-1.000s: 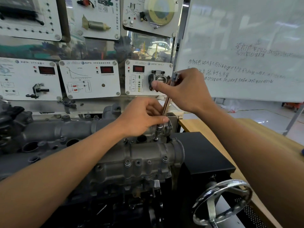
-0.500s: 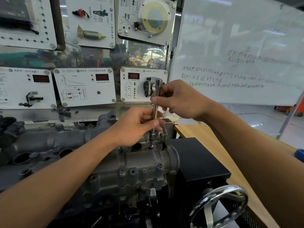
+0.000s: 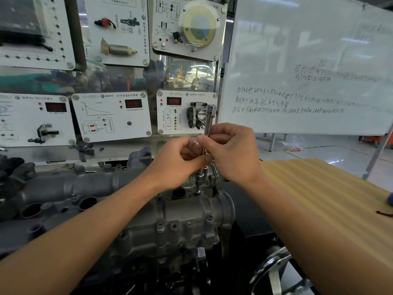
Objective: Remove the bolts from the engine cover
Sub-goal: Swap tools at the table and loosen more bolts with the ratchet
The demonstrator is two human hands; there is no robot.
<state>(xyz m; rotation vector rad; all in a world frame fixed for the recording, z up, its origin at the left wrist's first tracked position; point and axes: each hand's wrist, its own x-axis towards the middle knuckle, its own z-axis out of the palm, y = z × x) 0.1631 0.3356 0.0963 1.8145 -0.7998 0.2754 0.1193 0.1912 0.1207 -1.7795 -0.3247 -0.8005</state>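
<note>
Nearest, at the bottom right, part of a chrome handwheel shows. Both forearms reach past it and meet above the grey engine cover, which lies across the lower left and middle. Bolts sit in a row along the cover's front flange. On the cover's top, near its right end, a thin steel bar stands almost upright, leaning slightly right at the top. Its lower socket end touches the cover just beside a round opening. Any bolt beneath it is hidden by the socket.

The left hand has its grip clenched on the middle of the bar, with thumb and curled fingers pinching the shaft from the left. The right hand meets it from the other side. Its grip is also closed round the shaft, thumb and forefinger pinching just above the left fingertips. The two hands touch each other around the bar, and the bar's thicker top end sticks out bare above them.

Right of the cover is a black box. Beyond it is a wooden tabletop with a small reddish scrap near its right edge. Behind the engine hang white instrument panels with red displays. Farther right stands a whiteboard covered in handwriting.
</note>
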